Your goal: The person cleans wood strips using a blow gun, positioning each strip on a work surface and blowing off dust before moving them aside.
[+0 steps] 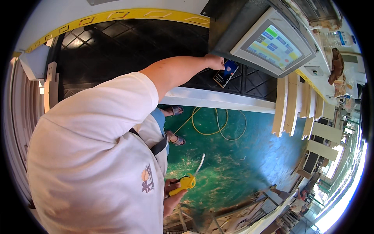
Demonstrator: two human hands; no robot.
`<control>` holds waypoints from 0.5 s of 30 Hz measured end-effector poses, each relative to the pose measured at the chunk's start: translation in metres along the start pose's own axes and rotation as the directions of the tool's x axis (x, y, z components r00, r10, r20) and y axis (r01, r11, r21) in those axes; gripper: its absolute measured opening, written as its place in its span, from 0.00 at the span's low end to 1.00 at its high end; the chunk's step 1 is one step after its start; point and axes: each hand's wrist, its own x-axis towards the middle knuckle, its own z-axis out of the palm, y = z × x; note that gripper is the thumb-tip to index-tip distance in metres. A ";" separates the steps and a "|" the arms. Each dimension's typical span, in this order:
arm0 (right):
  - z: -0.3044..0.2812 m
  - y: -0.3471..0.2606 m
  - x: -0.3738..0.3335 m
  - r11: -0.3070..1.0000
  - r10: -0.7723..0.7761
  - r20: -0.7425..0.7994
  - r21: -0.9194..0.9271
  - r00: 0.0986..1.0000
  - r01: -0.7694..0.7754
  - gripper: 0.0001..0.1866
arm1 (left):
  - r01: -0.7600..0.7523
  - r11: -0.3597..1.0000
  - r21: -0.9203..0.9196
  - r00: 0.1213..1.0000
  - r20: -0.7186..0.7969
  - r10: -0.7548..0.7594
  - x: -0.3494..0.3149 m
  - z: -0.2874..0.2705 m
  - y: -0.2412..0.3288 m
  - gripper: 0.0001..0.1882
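Note:
My left hand [215, 62] is stretched out over the black surface at the top, its fingers closed at the edge of a phone [226, 73] with a lit, dark blue screen. The phone is over that surface, just below the tilted touchscreen panel [274, 43]. Lower down, my right hand [171, 191] is wrapped round a yellow air blow gun [184, 184]. A thin metallic nozzle [200, 163] rises from the gun over the green floor. My body hides part of the right arm.
A black ribbed surface [136, 46] has a white front rail [218, 99] and a yellow strip [117, 16] behind. Yellow hose [206, 133] loops on the green floor [233, 163] near my sandalled feet. Pale boards [290, 105] jut out at right; a plastic bottle [337, 39] lies beyond the panel.

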 end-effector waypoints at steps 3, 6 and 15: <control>0.008 -0.011 0.002 0.993 -0.002 0.027 -0.114 1.000 0.005 0.42 | -0.036 0.999 0.012 0.999 0.009 0.036 0.002 -0.004 -0.005 0.27; -0.001 -0.003 0.007 0.992 0.008 0.031 -0.127 0.999 -0.004 0.44 | -0.052 0.998 0.035 0.998 0.038 0.051 -0.001 -0.010 -0.002 0.31; -0.004 0.006 0.019 0.985 0.000 0.018 -0.175 1.000 0.003 0.48 | 0.083 0.981 0.174 0.987 -0.148 -0.057 -0.005 0.002 0.014 0.24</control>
